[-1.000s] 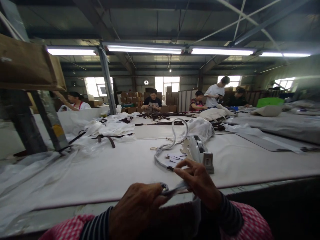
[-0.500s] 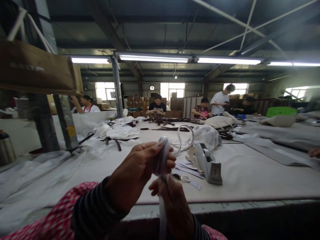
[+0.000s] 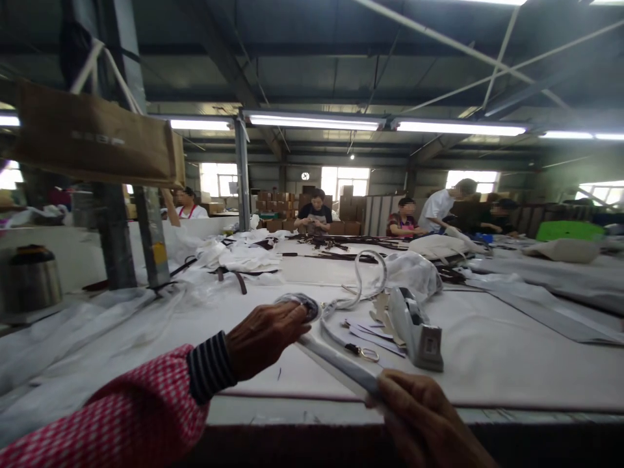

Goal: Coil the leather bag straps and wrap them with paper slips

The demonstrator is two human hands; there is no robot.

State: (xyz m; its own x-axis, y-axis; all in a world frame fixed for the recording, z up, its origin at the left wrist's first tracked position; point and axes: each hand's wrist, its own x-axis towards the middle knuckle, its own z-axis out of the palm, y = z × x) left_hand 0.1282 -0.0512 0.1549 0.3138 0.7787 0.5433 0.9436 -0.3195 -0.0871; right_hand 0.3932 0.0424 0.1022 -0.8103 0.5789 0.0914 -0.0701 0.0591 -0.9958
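My left hand (image 3: 263, 337) is stretched forward over the white table (image 3: 487, 364), closed on the coiled end of a pale grey strap (image 3: 336, 362). From there the strap runs taut, down and to the right, into my right hand (image 3: 424, 416), which grips it near the table's front edge. A metal clasp (image 3: 366, 353) lies on the table just past the strap. More of the strap loops up (image 3: 363, 279) beyond my left hand. Both sleeves are pink check with striped cuffs.
A grey tape dispenser (image 3: 416, 325) stands right of my hands, with cut paper pieces (image 3: 363, 331) beside it. White bags and dark straps (image 3: 244, 260) are piled further back. A metal pot (image 3: 30, 278) sits at left. Several people work at the far end.
My left hand has gone from close to me out over the table with the strap's coiled end. My right hand has dropped right, pulling the strap straight. The camera tilted up and left.
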